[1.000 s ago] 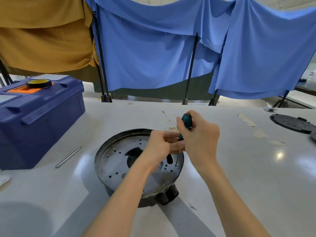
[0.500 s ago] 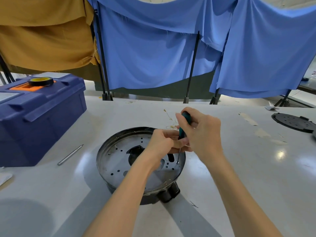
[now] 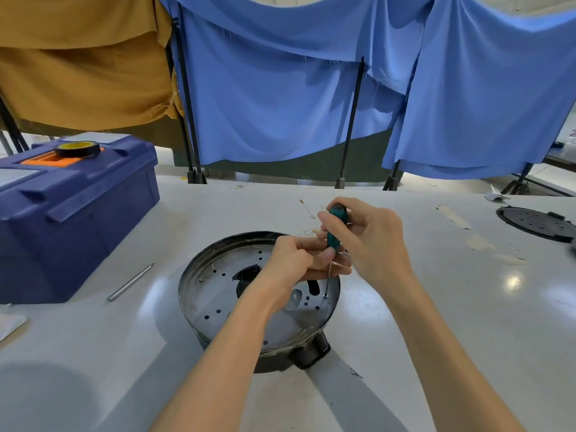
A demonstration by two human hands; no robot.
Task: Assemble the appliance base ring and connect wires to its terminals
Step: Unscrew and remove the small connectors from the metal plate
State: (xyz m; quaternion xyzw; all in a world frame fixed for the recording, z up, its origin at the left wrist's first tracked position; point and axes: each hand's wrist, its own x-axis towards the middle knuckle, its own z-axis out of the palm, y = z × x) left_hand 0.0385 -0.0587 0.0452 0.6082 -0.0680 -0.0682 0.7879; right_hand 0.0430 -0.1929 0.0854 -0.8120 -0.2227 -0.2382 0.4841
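Over the right edge of the base ring (image 3: 218, 294), one green-handled screwdriver (image 3: 335, 232) stands nearly upright, tip on a hole.
Curled round its handle is the right hand (image 3: 371, 241); the left hand (image 3: 296, 260), nearer the ring's centre, pinches its shaft. One ring sits mid-worktop (image 3: 436, 307); one metal rod (image 3: 131, 282) and one toolbox (image 3: 78, 219) lie left of it, one black disc (image 3: 536, 224) far right.
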